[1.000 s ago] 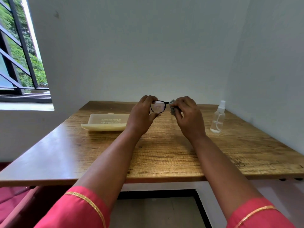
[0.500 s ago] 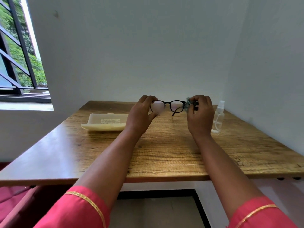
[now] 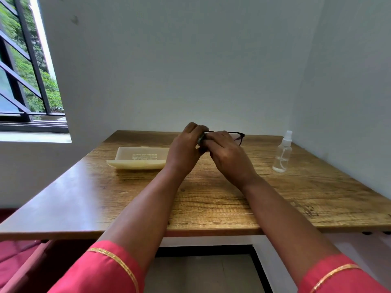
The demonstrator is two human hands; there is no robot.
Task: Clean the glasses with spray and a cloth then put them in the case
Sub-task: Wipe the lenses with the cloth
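The glasses [image 3: 238, 136] are held in the air above the far middle of the table [image 3: 211, 199], and their long axis runs left to right across the view. Only the right end of the dark frame sticks out beyond the right hand [image 3: 224, 152]; the left part is hidden behind both hands. The left hand [image 3: 185, 148] is curled around the left end of the frame. The right hand's fingers are closed on a small grey cloth [image 3: 200, 139], which shows only a little between the two hands, and they press it against the left lens, as far as I can judge. So the uncleaned or remaining part lies to the right of the fingers. The case [image 3: 137, 158] is open on the table just to the left of the left hand, which is nearer to it. The spray bottle [image 3: 282, 154] stands upright well to the right, nearer to the right hand
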